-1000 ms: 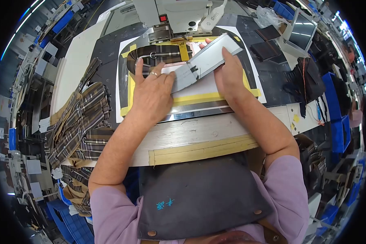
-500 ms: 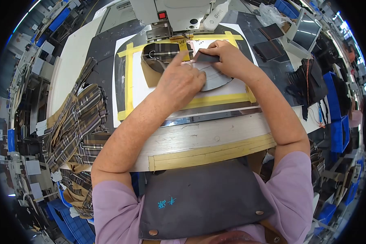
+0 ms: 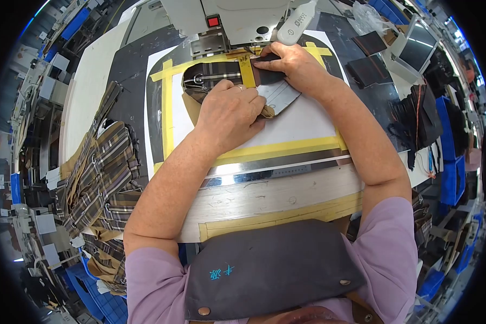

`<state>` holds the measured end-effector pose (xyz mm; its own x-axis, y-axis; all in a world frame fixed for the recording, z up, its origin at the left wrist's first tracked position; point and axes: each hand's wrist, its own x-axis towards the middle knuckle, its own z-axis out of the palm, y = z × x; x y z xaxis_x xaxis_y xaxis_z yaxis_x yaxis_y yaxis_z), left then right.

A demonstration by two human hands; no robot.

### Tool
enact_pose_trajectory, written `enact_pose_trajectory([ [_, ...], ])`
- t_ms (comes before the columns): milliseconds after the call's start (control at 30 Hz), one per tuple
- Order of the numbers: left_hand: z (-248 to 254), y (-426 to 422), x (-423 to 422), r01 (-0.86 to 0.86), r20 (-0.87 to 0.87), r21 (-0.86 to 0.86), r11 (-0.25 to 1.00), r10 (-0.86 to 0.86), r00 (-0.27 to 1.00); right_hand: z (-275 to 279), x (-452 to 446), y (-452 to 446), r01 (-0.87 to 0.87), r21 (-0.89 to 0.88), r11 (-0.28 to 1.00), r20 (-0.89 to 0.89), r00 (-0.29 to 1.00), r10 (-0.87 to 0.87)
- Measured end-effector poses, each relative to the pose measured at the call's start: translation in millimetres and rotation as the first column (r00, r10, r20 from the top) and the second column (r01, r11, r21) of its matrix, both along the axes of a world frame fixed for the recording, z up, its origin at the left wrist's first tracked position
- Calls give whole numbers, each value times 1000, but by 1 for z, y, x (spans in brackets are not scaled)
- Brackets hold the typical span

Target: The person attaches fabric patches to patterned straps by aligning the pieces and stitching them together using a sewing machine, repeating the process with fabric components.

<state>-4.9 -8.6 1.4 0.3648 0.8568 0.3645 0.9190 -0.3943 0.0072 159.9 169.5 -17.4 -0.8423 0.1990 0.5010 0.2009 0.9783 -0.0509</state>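
My left hand point(image 3: 229, 110) has its fingers curled at the near edge of a plaid fabric piece point(image 3: 221, 70) with a tan backing and a metal ring. A grey curved panel point(image 3: 283, 97) with drawn lines adjoins it on the right. Across the middle lies a yellow strip point(image 3: 246, 73), just left of a dark patch point(image 3: 271, 75). My right hand point(image 3: 302, 67) has thumb and finger on that patch, holding it against the work. Part of the plaid edge is hidden under my left fingers.
A sewing machine head point(image 3: 227, 21) stands just beyond the work. White sheet with yellow tape point(image 3: 167, 124) lies beneath. Plaid pieces point(image 3: 105, 167) are heaped at left. Dark pieces point(image 3: 367, 67) and a screen point(image 3: 414, 46) are at right.
My left hand has drawn back from the yellow strip, and its pointing finger is now curled at the fabric edge. My right fingers have moved farther onto the dark patch, which lies flatter beside the strip.
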Motion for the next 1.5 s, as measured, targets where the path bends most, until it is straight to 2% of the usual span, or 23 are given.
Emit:
enact_pose_trajectory([
  [100,-1,0,4,-82,53,-36,996,84,995,-3,-2,6,-28,-41,999,3,1000,28],
  [200,6,1,13,-218,-46,-181,959,213,976,-3,-2,9,-63,-65,996,21,998,65],
  [400,19,4,21,-280,-29,-351,893,289,957,-2,-6,12,-86,-42,995,23,996,87],
  [533,24,12,19,-271,-20,-364,891,283,959,5,-7,8,-93,-7,996,30,995,93],
  [633,24,12,20,-279,-20,-376,884,293,956,11,-7,8,-62,0,998,100,993,61],
  [733,23,9,21,-273,14,-331,903,293,956,11,-6,14,-102,-5,995,103,989,102],
  [800,21,6,22,-258,46,-271,927,280,959,15,-6,11,-55,-45,997,158,986,61],
  [900,31,1,27,-123,43,-346,930,147,988,18,-7,9,-10,-51,999,220,975,21],
  [1033,19,1,23,30,117,-172,985,-10,993,23,-8,3,43,-8,999,299,954,-39],
  [1100,16,2,21,43,140,-89,995,-30,990,19,-7,7,-39,25,999,217,976,33],
  [1200,20,-3,20,-70,31,-215,974,79,996,13,-6,9,-89,78,993,137,988,78],
  [1300,13,0,20,-190,-15,-178,965,191,982,10,-6,10,-108,107,988,100,990,97],
  [1500,19,4,25,-249,-58,-317,915,244,968,9,-6,10,-97,134,986,108,991,83],
])
